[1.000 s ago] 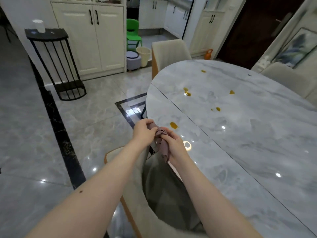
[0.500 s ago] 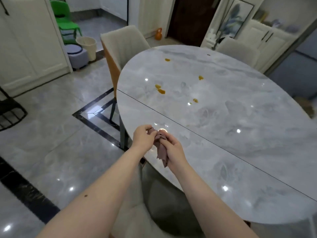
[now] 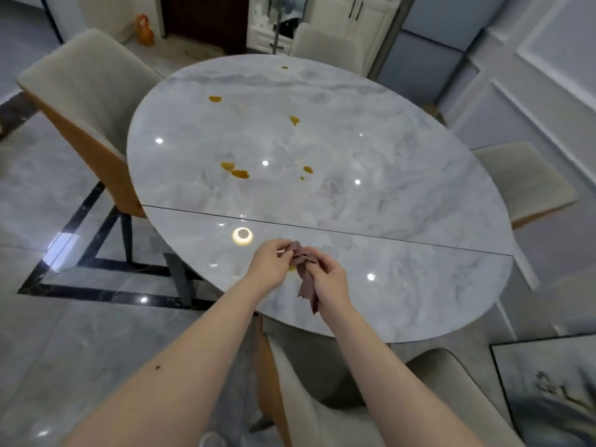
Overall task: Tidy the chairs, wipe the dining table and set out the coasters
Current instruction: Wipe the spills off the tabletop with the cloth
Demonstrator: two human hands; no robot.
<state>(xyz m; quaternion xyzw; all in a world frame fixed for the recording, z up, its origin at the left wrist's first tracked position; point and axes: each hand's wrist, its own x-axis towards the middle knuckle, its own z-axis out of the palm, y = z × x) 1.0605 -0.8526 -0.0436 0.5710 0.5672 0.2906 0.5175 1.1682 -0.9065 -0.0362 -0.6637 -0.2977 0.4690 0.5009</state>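
Mauve cloth (image 3: pixel 305 275) pinched by both hands; no writing legible.

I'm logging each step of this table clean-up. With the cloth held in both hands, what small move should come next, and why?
Probably lower the cloth onto the table and reach toward the nearest orange spills. Both the left hand and right hand hold it bunched above the near edge, while several stains sit unwiped farther out.
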